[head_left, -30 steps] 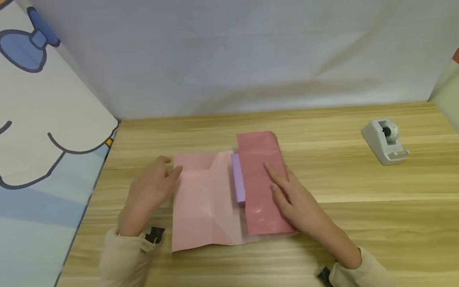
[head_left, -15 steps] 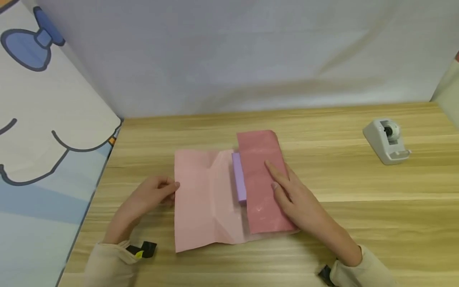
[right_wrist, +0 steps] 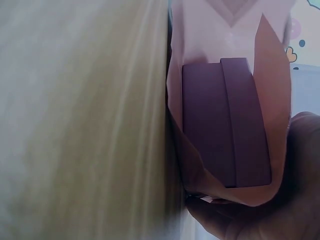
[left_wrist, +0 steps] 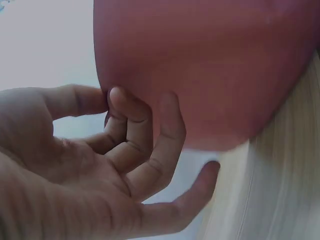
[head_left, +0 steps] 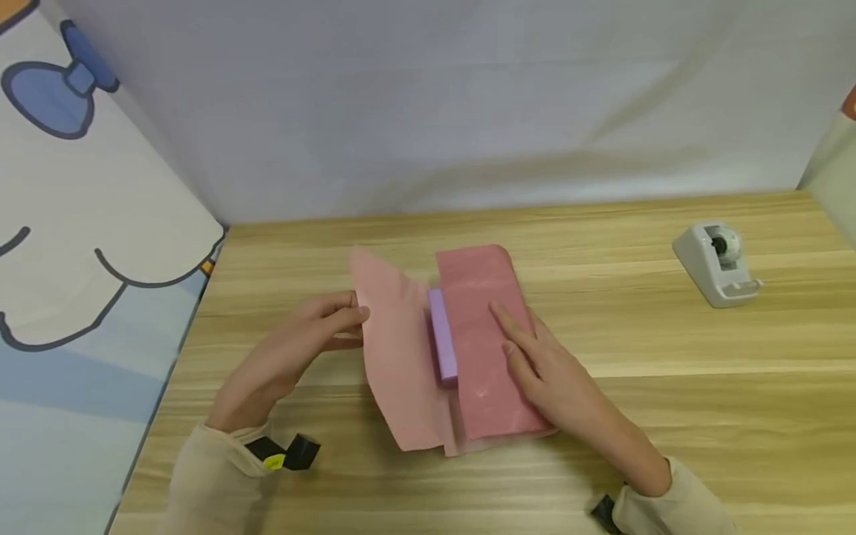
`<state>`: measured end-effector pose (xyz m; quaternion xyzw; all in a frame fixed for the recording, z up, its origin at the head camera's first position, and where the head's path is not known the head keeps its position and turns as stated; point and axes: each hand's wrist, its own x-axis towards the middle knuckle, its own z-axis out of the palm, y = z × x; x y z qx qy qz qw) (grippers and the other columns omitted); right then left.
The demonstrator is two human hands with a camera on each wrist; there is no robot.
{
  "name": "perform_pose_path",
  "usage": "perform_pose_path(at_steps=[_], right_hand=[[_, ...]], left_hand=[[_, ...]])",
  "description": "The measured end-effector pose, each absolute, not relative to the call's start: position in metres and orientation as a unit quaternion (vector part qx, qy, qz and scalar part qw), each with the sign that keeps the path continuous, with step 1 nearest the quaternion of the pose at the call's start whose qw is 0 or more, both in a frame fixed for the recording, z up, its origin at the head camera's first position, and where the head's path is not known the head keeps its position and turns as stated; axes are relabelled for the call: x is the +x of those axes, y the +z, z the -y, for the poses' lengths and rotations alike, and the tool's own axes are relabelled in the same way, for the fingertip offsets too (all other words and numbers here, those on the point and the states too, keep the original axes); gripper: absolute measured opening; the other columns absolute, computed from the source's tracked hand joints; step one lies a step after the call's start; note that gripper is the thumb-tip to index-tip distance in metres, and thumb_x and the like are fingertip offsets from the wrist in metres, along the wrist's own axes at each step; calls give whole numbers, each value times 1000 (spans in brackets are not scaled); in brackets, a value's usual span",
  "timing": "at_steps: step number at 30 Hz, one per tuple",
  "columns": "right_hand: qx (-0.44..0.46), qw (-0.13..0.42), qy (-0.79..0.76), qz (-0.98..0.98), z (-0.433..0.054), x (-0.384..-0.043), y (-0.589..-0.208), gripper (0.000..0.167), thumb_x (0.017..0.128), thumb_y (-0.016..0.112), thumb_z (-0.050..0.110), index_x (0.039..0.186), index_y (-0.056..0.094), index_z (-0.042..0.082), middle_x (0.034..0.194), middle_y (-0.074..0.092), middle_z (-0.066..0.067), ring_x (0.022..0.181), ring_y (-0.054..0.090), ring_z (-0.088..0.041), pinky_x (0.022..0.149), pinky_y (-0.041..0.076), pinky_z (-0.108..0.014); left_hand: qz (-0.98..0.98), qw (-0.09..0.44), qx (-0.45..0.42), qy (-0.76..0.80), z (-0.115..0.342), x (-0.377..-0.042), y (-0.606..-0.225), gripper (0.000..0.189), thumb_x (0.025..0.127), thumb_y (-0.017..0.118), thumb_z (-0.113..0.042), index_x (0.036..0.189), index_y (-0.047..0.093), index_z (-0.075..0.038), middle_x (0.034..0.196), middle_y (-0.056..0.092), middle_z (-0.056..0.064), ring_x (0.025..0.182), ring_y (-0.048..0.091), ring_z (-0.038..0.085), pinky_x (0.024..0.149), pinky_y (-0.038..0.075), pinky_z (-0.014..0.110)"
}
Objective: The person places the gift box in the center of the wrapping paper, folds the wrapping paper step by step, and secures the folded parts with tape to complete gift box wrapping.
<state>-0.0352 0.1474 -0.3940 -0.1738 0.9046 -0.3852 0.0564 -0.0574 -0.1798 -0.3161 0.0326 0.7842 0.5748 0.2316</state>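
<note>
A sheet of pink wrapping paper (head_left: 401, 364) lies round a purple box (head_left: 443, 334) on the table. Its right part, a darker pink flap (head_left: 478, 357), is folded over the box and hides most of it. Between thumb and fingers my left hand (head_left: 294, 349) pinches the paper's left edge, which is raised and tilted off the table. My right hand (head_left: 555, 379) holds the wrapped right side of the box, with thumb and a finger on top of the flap. In the right wrist view the box's end (right_wrist: 225, 125) shows inside the open end of the paper.
A white tape dispenser (head_left: 718, 264) with a roll of clear tape stands at the right back of the wooden table (head_left: 602, 245). A pale cloth backdrop (head_left: 428, 111) rises behind the table's far edge. At the left is a cartoon-printed panel (head_left: 100, 193).
My left hand slid down the paper's left edge, took hold of it, and lifted it up and to the right. My right hand stays on the folded flap.
</note>
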Motion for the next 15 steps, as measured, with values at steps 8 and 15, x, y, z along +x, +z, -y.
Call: perform_pose_path(at_steps=[8, 15], right_hand=[[-178, 50, -380, -906, -146, -36, -394, 55, 112, 44, 28, 165, 30, 31, 174, 22, -16, 141, 51, -37, 112, 45, -62], [-178, 46, -380, -906, -146, -36, -394, 55, 111, 45, 26, 165, 31, 31, 172, 26, -16, 127, 56, -34, 107, 49, -59]], left_hand=[[-724, 245, 24, 644, 152, -65, -312, 26, 106, 56, -23, 83, 54, -11, 82, 59, -4, 87, 63, 13, 112, 49, 52], [-713, 262, 37, 650, 123, -73, -312, 21, 106, 53, -22, 90, 62, -14, 84, 63, -7, 91, 66, 13, 117, 42, 60]])
